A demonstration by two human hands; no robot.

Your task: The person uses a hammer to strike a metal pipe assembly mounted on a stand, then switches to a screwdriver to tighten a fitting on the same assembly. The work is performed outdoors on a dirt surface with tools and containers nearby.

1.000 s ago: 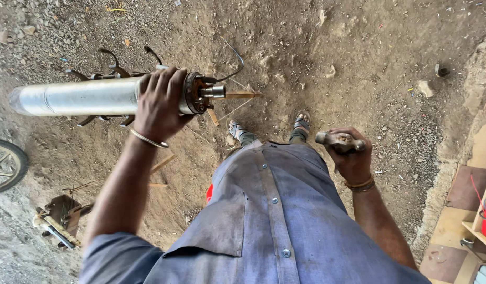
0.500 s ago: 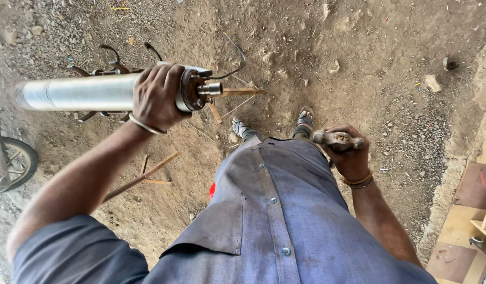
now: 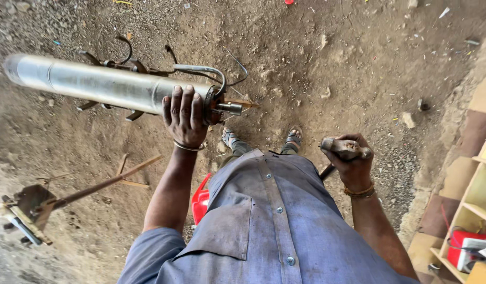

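My left hand (image 3: 185,114) grips the near end of a long silver metal cylinder (image 3: 90,82), held level above the dirt ground. A short shaft and a dark cable (image 3: 206,71) stick out of that end. My right hand (image 3: 350,158) is closed around the wooden handle of a tool (image 3: 344,147), probably a hammer, at waist height; its head hangs hidden below my fist. I wear a blue-grey button shirt (image 3: 274,226), and my sandalled feet (image 3: 293,138) show below.
Bent metal hooks (image 3: 122,60) lie on the dirt behind the cylinder. A thin rod on a small metal stand (image 3: 27,208) is at lower left. A red container (image 3: 201,200) sits by my left leg. Yellow shelves (image 3: 477,194) with a red item are at right.
The view has shifted; the cylinder now sits a little lower and further right in view, tilted slightly. Both hands keep their grips.
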